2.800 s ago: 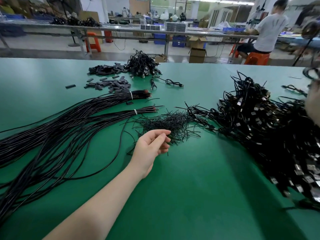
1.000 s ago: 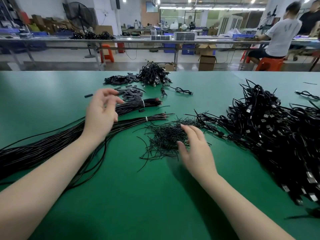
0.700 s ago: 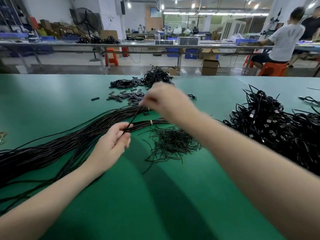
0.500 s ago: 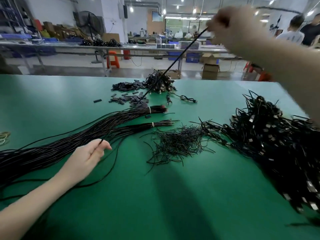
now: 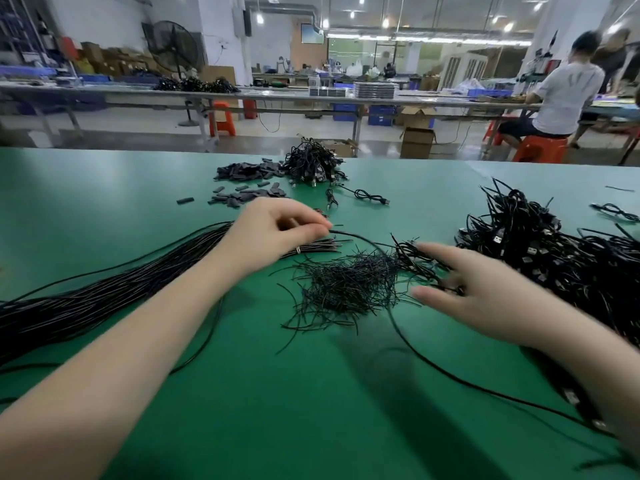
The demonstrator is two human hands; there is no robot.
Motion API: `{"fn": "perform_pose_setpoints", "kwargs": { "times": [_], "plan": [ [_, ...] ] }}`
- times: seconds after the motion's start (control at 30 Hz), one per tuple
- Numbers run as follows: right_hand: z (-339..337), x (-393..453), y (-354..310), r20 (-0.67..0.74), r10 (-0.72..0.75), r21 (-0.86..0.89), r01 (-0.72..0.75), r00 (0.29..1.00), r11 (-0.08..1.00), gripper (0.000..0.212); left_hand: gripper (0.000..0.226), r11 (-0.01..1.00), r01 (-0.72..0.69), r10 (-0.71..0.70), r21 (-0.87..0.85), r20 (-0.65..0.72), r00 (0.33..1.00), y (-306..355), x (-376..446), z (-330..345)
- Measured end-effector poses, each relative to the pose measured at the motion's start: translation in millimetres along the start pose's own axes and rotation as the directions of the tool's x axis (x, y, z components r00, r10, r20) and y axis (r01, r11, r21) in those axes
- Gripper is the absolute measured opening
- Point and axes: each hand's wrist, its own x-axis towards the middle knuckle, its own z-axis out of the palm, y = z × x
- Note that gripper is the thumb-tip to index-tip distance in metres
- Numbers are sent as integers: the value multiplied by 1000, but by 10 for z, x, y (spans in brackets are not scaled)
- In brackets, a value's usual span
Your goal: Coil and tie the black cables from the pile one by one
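Observation:
My left hand (image 5: 273, 233) pinches one end of a single black cable (image 5: 349, 233) between thumb and fingertips, just above the tied ends of the long cable bundle (image 5: 104, 296). From the pinch the cable arcs right over the heap of short black twist ties (image 5: 346, 282), then trails across the mat toward the lower right. With straight, spread fingers, my right hand (image 5: 478, 292) lies at the right edge of the tie heap, touching the near fringe of the big pile of coiled cables (image 5: 554, 258).
The green table (image 5: 311, 410) also carries a smaller cable heap (image 5: 311, 164) and scattered black sleeve pieces (image 5: 249, 171) at its far side. One coiled cable (image 5: 367, 195) lies loose near them. A seated person (image 5: 561, 102) works at another bench behind.
My right hand, which had drawn a cable high up to the right, has come down beside the tie heap. My left hand moved from the bundle's middle forward and now pinches the cable's end.

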Motion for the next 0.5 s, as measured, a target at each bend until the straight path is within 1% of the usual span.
{"fn": "perform_pose_setpoints", "kwargs": {
  "times": [0.03,0.07,0.1,0.13,0.17,0.2,0.23,0.27,0.3,0.33,0.37,0.43,0.5],
  "plan": [
    [78,154,-248,-100,1,89,8,995,996,77,14,999,-11,13,-40,47,999,58,85,103],
    [138,243,-423,-126,-11,187,34,992,982,67,16,995,-11,19,-100,78,997,113,152,196],
    [258,350,-469,-182,-19,294,73,983,953,50,21,985,-8,22,-172,80,997,155,206,277],
    [372,456,-447,-252,51,402,56,966,914,33,31,970,3,7,-244,42,999,180,247,346],
    [421,513,-457,-279,120,525,46,953,850,29,46,953,36,-43,-301,-16,999,170,288,411],
    [469,578,-430,-294,194,650,47,936,759,32,63,944,88,-121,-319,-85,989,141,322,473],
    [519,638,-458,-299,250,745,61,921,665,34,78,940,178,-222,-290,-125,967,112,335,529],
    [576,689,-479,-301,291,807,80,908,584,35,87,924,290,-324,-249,-107,940,80,338,587],
    [615,712,-474,-304,308,832,94,902,547,35,84,895,385,-403,-226,-36,915,53,325,652],
    [655,738,-449,-310,291,833,111,905,543,35,73,871,437,-434,-226,64,899,27,299,726],
    [693,759,-428,-306,251,818,120,918,562,35,63,849,460,-439,-258,137,888,14,271,793],
    [806,771,-395,-252,134,768,114,958,630,40,54,772,477,-446,-421,178,877,-1,232,883],
    [913,749,-365,-198,77,716,90,977,693,37,46,688,471,-456,-552,177,872,0,209,882]
  ]
}}
